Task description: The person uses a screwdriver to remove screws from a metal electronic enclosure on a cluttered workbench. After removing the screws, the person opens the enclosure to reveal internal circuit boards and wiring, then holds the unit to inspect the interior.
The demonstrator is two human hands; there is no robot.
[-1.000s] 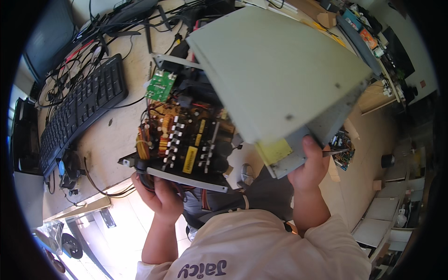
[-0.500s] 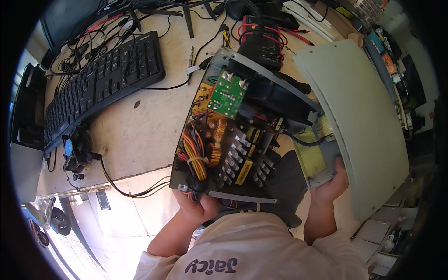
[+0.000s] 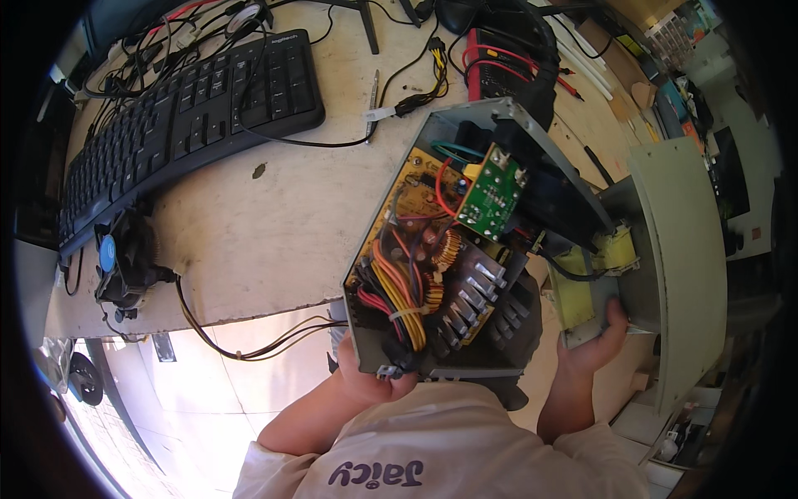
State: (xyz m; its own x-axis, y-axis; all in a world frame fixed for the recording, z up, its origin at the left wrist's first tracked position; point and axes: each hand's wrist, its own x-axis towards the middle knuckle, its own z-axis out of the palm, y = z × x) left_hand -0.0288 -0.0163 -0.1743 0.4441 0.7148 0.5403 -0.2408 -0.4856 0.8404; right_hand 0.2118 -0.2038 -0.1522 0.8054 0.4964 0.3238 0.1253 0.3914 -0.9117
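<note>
Over the desk's front edge I hold an opened computer power supply, tilted so that its inside shows. A green circuit board, copper coils, metal heat sinks and a tied bundle of coloured wires sit in it. My left hand is closed round its near left corner, fingers partly hidden underneath. To the right, my right hand grips the grey metal cover by a yellow-lined inner part, thumb up. A black cable runs between the cover and the power supply.
A black keyboard lies on the worn desk. A cooling fan stands at the left edge, near wires running to the power supply. Behind are a red-and-black meter, a slim pen-like tool and tangled cables.
The power supply has shifted right and tilted, showing more of its left interior. The cover has turned, with its inner side now more visible. The whole view has shifted slightly too.
</note>
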